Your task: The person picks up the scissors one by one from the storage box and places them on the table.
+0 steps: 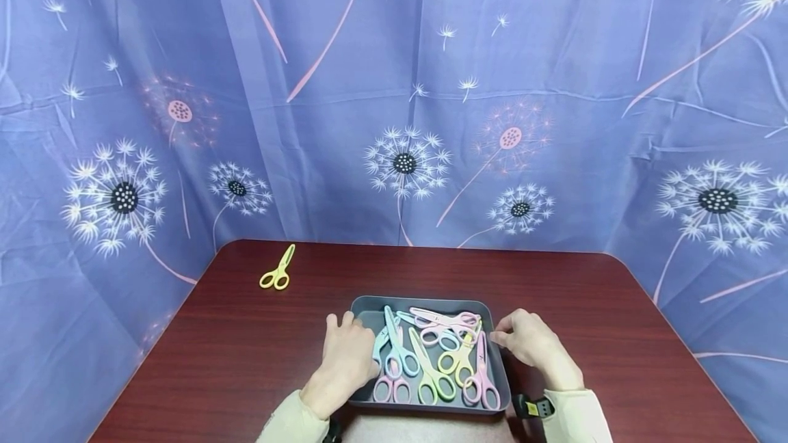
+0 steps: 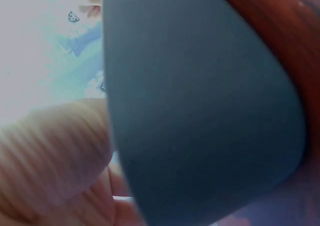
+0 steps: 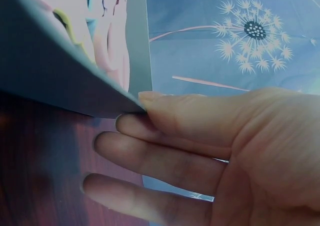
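A dark grey tray (image 1: 431, 409) stands near the front of the table, holding several pairs of plastic scissors. Among them are blue scissors (image 1: 395, 342), yellow-green scissors (image 1: 430, 366) and pink scissors (image 1: 482, 369), lying over one another. My left hand (image 1: 348, 354) grips the tray's left side; in the left wrist view the thumb (image 2: 55, 153) passes behind the edge of the tray wall (image 2: 200, 95). On the opposite side, my right hand (image 1: 534, 344) pinches the rim at the right, thumb (image 3: 195, 118) above and index finger below, the other fingers extended.
A yellow pair of scissors (image 1: 282, 271) lies alone at the table's back left. The dark red wooden table (image 1: 554, 279) has rounded back corners. A blue dandelion-print cloth (image 1: 345, 176) hangs behind it and along the sides.
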The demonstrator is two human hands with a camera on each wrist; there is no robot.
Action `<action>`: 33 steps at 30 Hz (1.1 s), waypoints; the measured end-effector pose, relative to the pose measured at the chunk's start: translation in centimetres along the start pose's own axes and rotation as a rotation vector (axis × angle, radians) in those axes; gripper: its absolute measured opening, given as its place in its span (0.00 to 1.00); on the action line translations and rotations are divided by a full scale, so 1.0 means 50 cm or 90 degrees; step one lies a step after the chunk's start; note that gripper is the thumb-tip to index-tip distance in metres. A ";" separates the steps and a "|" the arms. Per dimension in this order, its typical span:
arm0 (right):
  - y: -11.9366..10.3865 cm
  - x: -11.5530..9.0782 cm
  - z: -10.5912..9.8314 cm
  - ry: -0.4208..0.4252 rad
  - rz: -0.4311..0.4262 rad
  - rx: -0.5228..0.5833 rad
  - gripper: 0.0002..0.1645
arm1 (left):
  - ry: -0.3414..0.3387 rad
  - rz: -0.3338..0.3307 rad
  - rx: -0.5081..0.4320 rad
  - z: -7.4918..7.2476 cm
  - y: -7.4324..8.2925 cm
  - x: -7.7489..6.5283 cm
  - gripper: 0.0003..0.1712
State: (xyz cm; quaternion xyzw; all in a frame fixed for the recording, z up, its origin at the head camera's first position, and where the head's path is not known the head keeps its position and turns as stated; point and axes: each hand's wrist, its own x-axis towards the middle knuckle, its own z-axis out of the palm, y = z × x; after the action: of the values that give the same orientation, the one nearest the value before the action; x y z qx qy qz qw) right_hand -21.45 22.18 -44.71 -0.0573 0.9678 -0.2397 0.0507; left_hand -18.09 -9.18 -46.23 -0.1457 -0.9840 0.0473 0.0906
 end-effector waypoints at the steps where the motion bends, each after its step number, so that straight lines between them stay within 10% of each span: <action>1: 0.000 0.000 0.000 -0.001 0.001 -0.001 0.08 | 0.006 0.001 0.001 -0.001 -0.001 0.000 0.13; 17: -0.001 -0.002 0.000 0.005 0.000 0.006 0.06 | -0.010 0.013 -0.066 -0.051 -0.065 0.003 0.16; 33: 0.000 0.001 0.000 -0.004 0.009 0.005 0.07 | 0.065 -0.008 -0.156 -0.060 -0.136 0.017 0.17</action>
State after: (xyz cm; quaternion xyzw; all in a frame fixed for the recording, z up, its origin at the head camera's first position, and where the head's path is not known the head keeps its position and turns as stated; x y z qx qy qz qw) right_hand -21.50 22.17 -44.73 -0.0514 0.9671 -0.2429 0.0559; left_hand -20.22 -15.20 -42.34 -0.1520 -0.9774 -0.0810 0.1227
